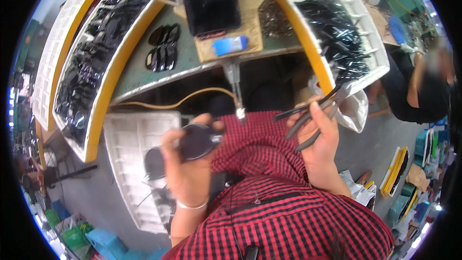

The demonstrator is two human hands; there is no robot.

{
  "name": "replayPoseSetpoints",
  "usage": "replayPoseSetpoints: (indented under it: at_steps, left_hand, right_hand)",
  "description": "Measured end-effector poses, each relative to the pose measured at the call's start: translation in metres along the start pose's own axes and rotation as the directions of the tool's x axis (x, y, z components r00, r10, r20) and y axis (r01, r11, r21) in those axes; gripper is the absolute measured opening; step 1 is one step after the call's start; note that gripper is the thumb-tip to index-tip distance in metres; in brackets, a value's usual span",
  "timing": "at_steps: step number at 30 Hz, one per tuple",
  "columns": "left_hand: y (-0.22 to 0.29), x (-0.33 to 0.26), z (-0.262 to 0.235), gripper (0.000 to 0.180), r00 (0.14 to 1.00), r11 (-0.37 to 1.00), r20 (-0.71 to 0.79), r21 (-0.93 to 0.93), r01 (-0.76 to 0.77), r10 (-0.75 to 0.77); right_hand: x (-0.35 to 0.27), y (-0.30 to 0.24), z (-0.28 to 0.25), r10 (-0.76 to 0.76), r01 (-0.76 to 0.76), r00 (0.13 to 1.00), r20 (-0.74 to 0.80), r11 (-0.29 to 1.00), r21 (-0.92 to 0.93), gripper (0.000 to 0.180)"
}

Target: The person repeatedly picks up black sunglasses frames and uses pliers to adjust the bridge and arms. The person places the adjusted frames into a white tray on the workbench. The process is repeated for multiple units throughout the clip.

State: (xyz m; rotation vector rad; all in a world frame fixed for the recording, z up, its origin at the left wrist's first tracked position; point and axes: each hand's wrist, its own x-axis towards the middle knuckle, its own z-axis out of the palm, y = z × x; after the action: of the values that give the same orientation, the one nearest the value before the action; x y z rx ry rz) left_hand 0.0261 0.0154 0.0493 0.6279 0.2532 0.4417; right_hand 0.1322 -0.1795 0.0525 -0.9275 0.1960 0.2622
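Head view: left of the checked cloth (pixel 260 132), the left hand (pixel 190 175) grips blurry dark sunglasses (pixel 196 142), which seem to slant up toward it. Right of the cloth, the right hand (pixel 321 137) holds pliers (pixel 298 126) pointing up and away. Beyond the cloth is a green table (pixel 137 79); grey floor (pixel 363 149) lies around it.

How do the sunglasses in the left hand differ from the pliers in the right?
The sunglasses have broad, rounded lenses; the pliers have long, slim handles. The sunglasses look blurred; the pliers appear sharper. Both are dark and hand-held: sunglasses in the left hand, pliers in the right hand.
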Motion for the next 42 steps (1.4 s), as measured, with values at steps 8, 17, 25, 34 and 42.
replayPoseSetpoints:
  at_steps: [8, 17, 25, 34, 42]
  left_hand:
    - [0.005, 0.003, 0.005, 0.029, 0.998, 0.993, 0.022, 0.100, 0.063, -0.065]
    - [0.010, -0.004, -0.001, 0.030, 0.990, 0.943, 0.002, 0.304, -0.134, 0.139]
    - [0.023, 0.006, 0.023, 0.034, 0.990, 0.900, 0.144, 0.430, -0.067, 0.004]
    - [0.018, 0.009, 0.025, 0.034, 0.970, 0.885, 0.236, 0.461, -0.061, -0.056]
    - [0.019, 0.007, 0.010, 0.033, 0.990, 0.896, 0.133, 0.443, -0.020, -0.044]
  right_hand:
    - [0.135, -0.109, -0.006, -0.239, 0.233, 0.971, 0.022, 0.917, -0.323, 0.018]
    - [0.110, -0.095, -0.009, -0.099, 0.222, 0.962, 0.253, 0.824, -0.521, 0.046]
    - [0.011, -0.052, 0.022, 0.101, 0.875, 0.483, 0.870, -0.104, -0.473, 0.051]
    - [0.009, -0.057, 0.020, 0.197, 0.864, 0.503, 0.841, -0.091, -0.496, 0.050]
    - [0.020, -0.058, -0.001, 0.264, 0.415, 0.782, 0.565, 0.457, -0.787, 0.051]
